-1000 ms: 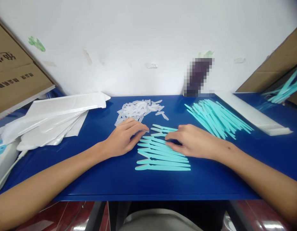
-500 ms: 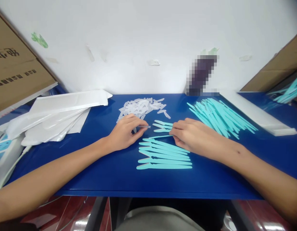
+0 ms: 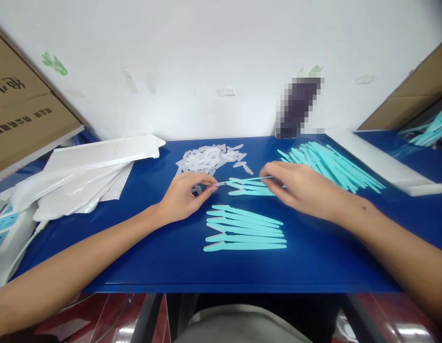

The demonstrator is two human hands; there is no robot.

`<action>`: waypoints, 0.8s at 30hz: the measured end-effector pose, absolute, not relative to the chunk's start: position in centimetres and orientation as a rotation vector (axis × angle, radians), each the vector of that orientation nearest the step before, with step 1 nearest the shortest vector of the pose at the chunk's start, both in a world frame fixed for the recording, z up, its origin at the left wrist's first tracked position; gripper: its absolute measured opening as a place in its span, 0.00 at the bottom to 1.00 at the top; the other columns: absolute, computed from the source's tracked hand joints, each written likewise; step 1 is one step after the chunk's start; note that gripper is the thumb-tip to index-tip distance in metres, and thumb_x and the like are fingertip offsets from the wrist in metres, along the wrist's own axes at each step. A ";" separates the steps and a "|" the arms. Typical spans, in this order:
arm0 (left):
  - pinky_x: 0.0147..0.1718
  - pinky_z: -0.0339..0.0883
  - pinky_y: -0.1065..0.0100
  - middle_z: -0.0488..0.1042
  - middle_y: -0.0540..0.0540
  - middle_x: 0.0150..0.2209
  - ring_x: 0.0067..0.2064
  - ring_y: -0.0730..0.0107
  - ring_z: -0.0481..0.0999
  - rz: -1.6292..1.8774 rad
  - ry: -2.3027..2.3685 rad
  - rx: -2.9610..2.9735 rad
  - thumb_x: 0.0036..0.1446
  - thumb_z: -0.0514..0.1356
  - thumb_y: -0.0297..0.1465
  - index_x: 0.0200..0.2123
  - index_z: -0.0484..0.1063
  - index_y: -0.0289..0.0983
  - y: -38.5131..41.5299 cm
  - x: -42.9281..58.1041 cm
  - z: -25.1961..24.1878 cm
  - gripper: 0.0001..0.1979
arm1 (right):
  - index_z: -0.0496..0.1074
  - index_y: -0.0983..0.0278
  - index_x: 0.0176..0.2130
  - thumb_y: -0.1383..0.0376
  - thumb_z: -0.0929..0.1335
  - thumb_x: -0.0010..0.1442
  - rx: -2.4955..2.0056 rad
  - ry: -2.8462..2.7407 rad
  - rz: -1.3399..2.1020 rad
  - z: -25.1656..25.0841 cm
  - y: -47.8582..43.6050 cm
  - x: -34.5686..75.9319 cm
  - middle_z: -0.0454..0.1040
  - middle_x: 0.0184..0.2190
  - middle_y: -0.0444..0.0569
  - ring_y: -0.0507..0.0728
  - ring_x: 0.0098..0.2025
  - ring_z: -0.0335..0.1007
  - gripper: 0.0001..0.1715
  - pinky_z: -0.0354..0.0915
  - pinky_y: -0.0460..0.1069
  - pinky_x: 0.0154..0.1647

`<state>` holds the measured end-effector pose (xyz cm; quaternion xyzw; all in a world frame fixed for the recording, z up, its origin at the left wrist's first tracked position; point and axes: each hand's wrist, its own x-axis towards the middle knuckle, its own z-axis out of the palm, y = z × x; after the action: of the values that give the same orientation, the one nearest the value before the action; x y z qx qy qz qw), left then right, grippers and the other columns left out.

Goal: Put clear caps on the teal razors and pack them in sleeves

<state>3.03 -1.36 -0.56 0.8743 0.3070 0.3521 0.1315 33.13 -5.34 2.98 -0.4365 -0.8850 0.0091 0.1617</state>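
Observation:
My left hand (image 3: pixel 187 195) pinches a small clear plastic cap (image 3: pixel 219 184) between thumb and fingertips. Held edge-on by its handle, a turquoise eyebrow razor (image 3: pixel 246 179) runs from the fingers of my right hand (image 3: pixel 299 186) to that cap. The razor's blade end meets the cap's mouth; how far it is inside I cannot tell. Under it lie a few more turquoise razors (image 3: pixel 242 192), partly hidden by my right hand. Closer to me, several razors (image 3: pixel 249 240) rest in a fanned row, blade ends left. Behind my left hand is a heap of loose caps (image 3: pixel 202 159).
A large pile of turquoise razors (image 3: pixel 338 166) lies at the right, beside a long white box (image 3: pixel 385 164). White plastic sleeves (image 3: pixel 95 164) and a power strip (image 3: pixel 9 233) occupy the left of the blue table (image 3: pixel 163 267). Cardboard boxes (image 3: pixel 24 95) flank both sides.
My right hand has picked up the top razor from the near row, lifting it away from me to the cap. My left hand has stayed nearly in place with the cap.

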 end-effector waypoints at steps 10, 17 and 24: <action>0.41 0.74 0.66 0.84 0.47 0.38 0.38 0.67 0.83 1.030 0.850 2.595 0.68 0.61 0.35 0.42 0.79 0.39 -1.6 3.0 -0.4 0.08 | 0.68 0.63 0.41 0.66 0.59 0.71 -1.260 -2.583 -0.016 2.8 -5.4 32.5 0.72 0.34 0.48 0.54 0.28 0.66 0.11 0.55 0.50 0.29; 0.44 0.71 0.65 0.85 0.49 0.40 0.39 0.68 0.83 1.047 0.815 2.660 0.68 0.62 0.31 0.44 0.78 0.39 -1.2 2.8 -0.7 0.05 | 0.69 0.62 0.42 0.65 0.59 0.72 -1.289 -2.583 -0.014 2.9 -5.2 33.0 0.73 0.35 0.47 0.54 0.29 0.67 0.11 0.56 0.50 0.30; 0.47 0.71 0.64 0.84 0.46 0.42 0.45 0.64 0.84 1.148 0.713 2.774 0.68 0.62 0.29 0.44 0.79 0.38 -1.4 3.3 -1.1 0.05 | 0.72 0.65 0.40 0.67 0.59 0.72 -1.187 -2.605 -0.155 2.2 -6.2 30.8 0.71 0.31 0.47 0.53 0.26 0.65 0.14 0.54 0.49 0.26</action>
<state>3.31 -1.35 -1.14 0.8986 0.2310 0.3719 0.0278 30.76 -6.16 2.17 -0.4100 -0.9001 -0.0535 0.1371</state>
